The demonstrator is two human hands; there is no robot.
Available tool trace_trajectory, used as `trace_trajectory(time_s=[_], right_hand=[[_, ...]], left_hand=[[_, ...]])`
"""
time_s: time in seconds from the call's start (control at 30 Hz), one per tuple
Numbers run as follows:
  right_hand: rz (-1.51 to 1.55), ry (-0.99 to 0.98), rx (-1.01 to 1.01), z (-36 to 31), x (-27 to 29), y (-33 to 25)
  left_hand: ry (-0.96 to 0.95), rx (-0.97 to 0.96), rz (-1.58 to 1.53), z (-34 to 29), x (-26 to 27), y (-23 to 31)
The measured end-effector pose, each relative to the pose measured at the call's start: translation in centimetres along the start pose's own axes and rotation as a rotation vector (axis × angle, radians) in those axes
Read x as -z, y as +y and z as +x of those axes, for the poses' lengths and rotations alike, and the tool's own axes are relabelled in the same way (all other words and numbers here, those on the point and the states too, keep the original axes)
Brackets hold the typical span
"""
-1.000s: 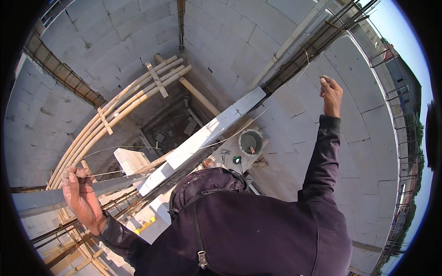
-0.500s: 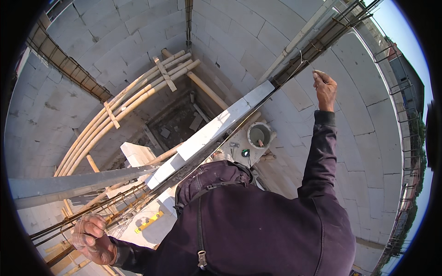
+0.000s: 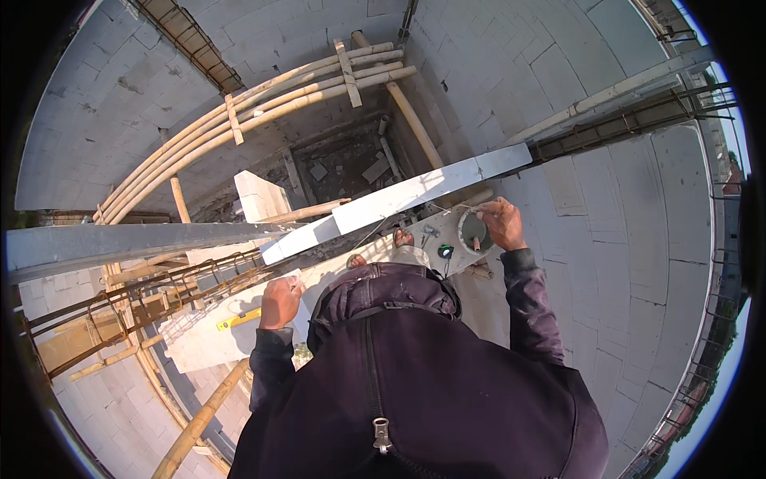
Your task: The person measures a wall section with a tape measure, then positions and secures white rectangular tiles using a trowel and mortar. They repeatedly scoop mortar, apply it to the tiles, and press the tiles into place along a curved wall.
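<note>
My right hand [image 3: 503, 223] is closed in a pinch near the rim of a grey mortar bucket [image 3: 475, 231]. From its fingertips a thin pale string [image 3: 455, 207] runs left toward the block wall; part of it is too fine to follow. My left hand [image 3: 281, 302] is closed in front of my left side, above a white board, and what its fingers hold is too small to make out. Between and beyond both hands lies the top row of white blocks [image 3: 415, 190], running slantwise. A yellow spirit level [image 3: 239, 319] rests on the board beside my left hand.
My feet [image 3: 404, 238] stand on a narrow platform beside a dark round tool [image 3: 445, 251]. Rebar cages [image 3: 231, 271] and a grey beam [image 3: 136, 243] extend on the left. Bamboo poles [image 3: 263, 116] cross above a deep pit [image 3: 339, 164]. Tall block walls [image 3: 606, 231] surround me.
Both hands have come inward from wide apart: the right lowered to beside the bucket, the left moved in over the board. My view has turned, shifting the wall and poles in the picture.
</note>
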State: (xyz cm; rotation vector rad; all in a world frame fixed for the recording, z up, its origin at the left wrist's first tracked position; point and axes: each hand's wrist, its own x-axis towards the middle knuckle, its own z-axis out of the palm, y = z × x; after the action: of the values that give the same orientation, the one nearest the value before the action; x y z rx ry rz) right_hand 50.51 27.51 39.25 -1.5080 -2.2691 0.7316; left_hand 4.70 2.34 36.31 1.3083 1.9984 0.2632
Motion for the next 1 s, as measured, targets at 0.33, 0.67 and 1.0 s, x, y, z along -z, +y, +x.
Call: trace_trajectory(time_s=[0.33, 0.67, 1.0], right_hand=[[0.043, -0.350, 0.151, -1.1, -21.3, 3.1], [-0.074, -0.885, 0.126, 1.3, -40.4, 3.4], [0.030, -0.925, -0.124, -2.7, -50.4, 15.0]], left_hand=[[0.359, 0.315, -0.179, 1.3, -10.2, -8.1], [0.542, 0.678, -0.269, 6.0, -23.7, -5.0], [0.149, 1.052, -0.450, -1.4, -42.3, -11.6]])
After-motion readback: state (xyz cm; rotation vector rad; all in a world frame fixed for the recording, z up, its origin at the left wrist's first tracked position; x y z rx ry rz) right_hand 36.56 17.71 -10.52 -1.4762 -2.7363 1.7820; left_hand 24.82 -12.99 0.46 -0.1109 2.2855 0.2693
